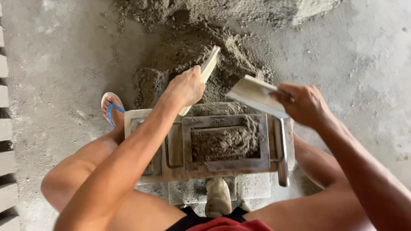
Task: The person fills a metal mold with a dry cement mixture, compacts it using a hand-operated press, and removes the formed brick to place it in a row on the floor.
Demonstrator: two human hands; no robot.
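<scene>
Covering the whole view is a grey concrete floor, dusty and rough, with a big pile of damp sand-cement mix at the top middle. Along the left edge of the floor, a row of grey blocks lies in a line. The floor at the left and at the right of the pile is bare, so both sides give open room.

The person sits low over a metal block mould which stands on the floor just below the pile. Its rectangular box is filled with the grey mix up to the rim, and the surface is uneven. A metal lever handle runs along the right side of the mould.

The left hand is closed firmly around a flat pale wooden stick, which points up toward the pile. The right hand grips with curled fingers a flat metal plate, held tilted above the upper right corner of the mould. A foot in a blue-strapped sandal rests beside the left edge of the mould.
</scene>
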